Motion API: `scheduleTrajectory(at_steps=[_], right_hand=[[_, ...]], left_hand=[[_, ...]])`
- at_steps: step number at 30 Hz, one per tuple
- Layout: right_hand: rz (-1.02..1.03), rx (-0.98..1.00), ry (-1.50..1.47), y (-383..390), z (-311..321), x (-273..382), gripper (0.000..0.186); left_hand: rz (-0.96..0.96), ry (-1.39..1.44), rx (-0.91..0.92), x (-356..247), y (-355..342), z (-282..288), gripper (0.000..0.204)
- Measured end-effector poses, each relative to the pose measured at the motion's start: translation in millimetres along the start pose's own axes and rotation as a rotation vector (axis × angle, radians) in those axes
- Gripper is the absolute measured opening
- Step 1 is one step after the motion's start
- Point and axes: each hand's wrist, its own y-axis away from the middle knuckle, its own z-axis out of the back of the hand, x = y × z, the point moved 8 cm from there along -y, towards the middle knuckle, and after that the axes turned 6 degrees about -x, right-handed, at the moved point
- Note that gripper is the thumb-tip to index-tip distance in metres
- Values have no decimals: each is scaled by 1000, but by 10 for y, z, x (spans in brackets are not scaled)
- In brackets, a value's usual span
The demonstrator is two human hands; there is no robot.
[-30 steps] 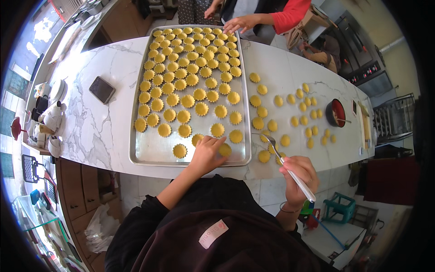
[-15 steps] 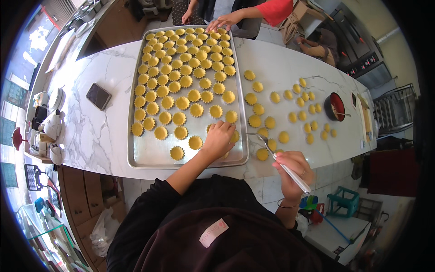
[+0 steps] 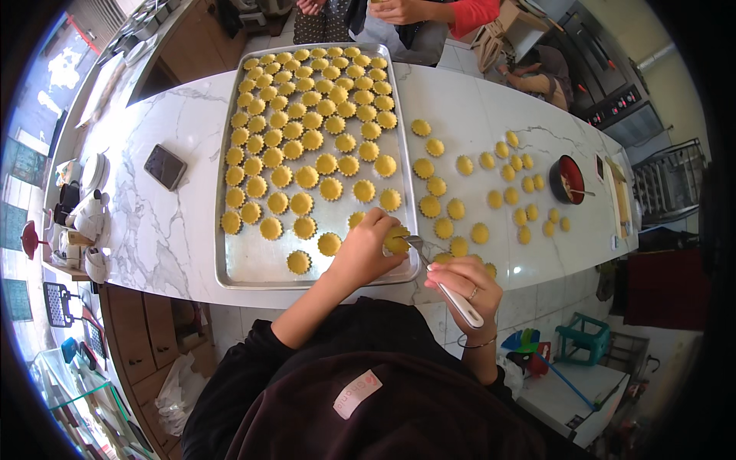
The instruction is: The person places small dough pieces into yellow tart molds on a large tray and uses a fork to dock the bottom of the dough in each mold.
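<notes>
A pale label (image 3: 357, 394) with pinkish lettering and a small pink-red mark sits on the dark garment (image 3: 299, 406) at the near edge, slanted and set small; on the far right, the oven's control panel (image 3: 617, 105) carries red marks too small to read. The left hand (image 3: 364, 249) is closed in a pinch, thumb and fingers around one yellow fluted shell (image 3: 395, 241), held tilted over the near right corner of the metal tray (image 3: 249, 261); the hand covers part of its left side. The right hand (image 3: 468, 287), curled around a white-handled fork (image 3: 460, 303), brings the tines to the shell's right edge; whether they pierce it or only touch cannot be told. Many more shells fill the far part of the tray, while other yellow rounds (image 3: 479, 232) lie on the marble counter (image 3: 130, 207) to its right, the nearest partly hidden by the right hand. Farther right stands a dark bowl (image 3: 563, 182) with a red inside and a utensil; its contents are hard to make out. At the far side, a co-worker's hand (image 3: 400, 11) near a red sleeve is cut off by the upper edge, so its grip cannot be told.
</notes>
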Motion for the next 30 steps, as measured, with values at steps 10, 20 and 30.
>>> scheduleTrajectory(at_steps=[10, 20, 30], right_hand=[[40, 26, 1, -41, -13, 99, 27], [46, -16, -9, -30, 106, 186, 27], [57, -15, -46, -54, 166, 213, 28]], left_hand=[[-58, 54, -27, -176, -4, 94, 42], [-36, 55, -59, -190, 0, 109, 43], [-65, 60, -132, -230, 52, 218, 44]])
